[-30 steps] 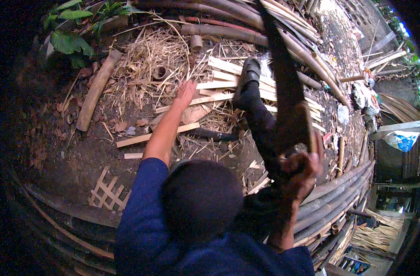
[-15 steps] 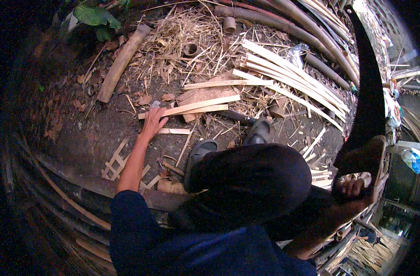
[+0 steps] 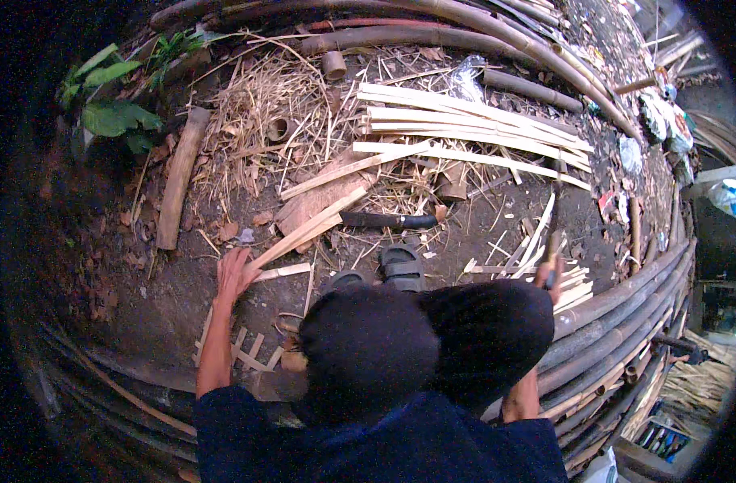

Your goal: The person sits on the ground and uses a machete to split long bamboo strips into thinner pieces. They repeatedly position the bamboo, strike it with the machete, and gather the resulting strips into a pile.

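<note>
My left hand (image 3: 234,275) closes on the near ends of two pale bamboo strips (image 3: 308,230), which slant away to the right over a flat wooden board (image 3: 303,211). In my right hand (image 3: 550,278), beside my right knee, is the handle of a saw (image 3: 556,205). Its dark blade points away from me and shows almost edge-on. Between the strips and my sandals lies a machete (image 3: 384,220) with a dark handle. Another strip (image 3: 352,171) crosses the board's far side, and a short piece (image 3: 283,272) rests by my left hand.
A bundle of long pale strips (image 3: 473,126) lies ahead to the right. Short cut pieces (image 3: 573,288) are heaped by my right hand, and a small slatted lattice (image 3: 251,350) lies lower left. Bamboo poles (image 3: 618,322) run along the right. A thick bamboo length (image 3: 181,181) lies left.
My right hand has brought the saw down from the far right to beside my knee. The strips at my left hand have shifted and now slant more steeply. The view has turned rightward.
</note>
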`<state>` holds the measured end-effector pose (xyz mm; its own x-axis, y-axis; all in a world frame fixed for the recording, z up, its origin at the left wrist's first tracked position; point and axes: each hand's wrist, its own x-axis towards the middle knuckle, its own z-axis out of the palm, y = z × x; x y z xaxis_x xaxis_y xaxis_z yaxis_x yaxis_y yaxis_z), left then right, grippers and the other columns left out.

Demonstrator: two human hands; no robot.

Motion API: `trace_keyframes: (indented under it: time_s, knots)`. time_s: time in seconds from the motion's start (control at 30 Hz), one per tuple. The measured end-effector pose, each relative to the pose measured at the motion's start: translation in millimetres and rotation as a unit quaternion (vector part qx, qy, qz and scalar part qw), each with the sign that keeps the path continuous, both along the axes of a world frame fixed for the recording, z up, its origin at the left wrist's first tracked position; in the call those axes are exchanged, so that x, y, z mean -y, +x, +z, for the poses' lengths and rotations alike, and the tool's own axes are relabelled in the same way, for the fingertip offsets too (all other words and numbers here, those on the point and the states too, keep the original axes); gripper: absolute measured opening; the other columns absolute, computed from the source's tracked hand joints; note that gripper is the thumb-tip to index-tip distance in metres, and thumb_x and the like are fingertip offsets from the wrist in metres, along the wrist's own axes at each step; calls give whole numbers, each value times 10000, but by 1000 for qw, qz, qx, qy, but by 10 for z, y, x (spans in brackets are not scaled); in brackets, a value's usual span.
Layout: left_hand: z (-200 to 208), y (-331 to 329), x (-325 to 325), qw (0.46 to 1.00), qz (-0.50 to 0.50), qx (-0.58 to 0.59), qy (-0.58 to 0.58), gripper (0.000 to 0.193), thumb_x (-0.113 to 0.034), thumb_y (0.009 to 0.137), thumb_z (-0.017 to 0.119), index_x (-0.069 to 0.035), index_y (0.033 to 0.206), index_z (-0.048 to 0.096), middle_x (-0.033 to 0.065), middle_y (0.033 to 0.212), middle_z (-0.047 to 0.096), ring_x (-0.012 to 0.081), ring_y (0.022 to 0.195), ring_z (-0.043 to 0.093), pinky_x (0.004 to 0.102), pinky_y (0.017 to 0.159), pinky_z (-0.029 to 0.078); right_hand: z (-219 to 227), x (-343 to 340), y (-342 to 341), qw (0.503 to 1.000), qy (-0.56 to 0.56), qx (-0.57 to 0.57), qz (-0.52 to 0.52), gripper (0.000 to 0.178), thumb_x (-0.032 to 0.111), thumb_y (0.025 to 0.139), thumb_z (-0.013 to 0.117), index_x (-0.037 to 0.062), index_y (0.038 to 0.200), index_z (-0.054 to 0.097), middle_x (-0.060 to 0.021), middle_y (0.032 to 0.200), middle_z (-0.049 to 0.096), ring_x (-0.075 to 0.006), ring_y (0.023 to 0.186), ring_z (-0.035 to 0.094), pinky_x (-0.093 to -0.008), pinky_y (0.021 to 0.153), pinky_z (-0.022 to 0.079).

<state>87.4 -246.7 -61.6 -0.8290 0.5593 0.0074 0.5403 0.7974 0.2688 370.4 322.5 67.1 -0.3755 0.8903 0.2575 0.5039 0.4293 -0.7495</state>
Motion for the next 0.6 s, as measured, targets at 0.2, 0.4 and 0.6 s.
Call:
trace_keyframes:
  time_s: [0.2,0.4,0.6]
  knots:
    - [179,-615,-1072,989,-48,15,139,450,-160,787,682,-26,1188,527,191,1163,545,386,1070,519,452,912,425,-1417,342,220,977,-10,173,121,684,279,805,689,113,1394,386,-224,1039,599,-345,928,583,-423,814,463]
    - [181,-1195,-2330,978,-131,96,132,430,-243,864,604,-37,1233,525,217,1195,562,371,1127,522,428,984,406,-1443,603,-494,933,81,217,276,433,174,780,684,57,1180,566,-197,1124,560,-379,1010,534,-445,879,441]
    - [119,-1258,-2820,969,-199,102,103,434,-184,826,625,-44,1226,535,192,1208,567,366,1134,522,432,983,414,-1231,1434,-2009,813,129,89,560,474,112,790,609,122,1254,513,-90,1239,490,-308,1178,450,-421,986,388]
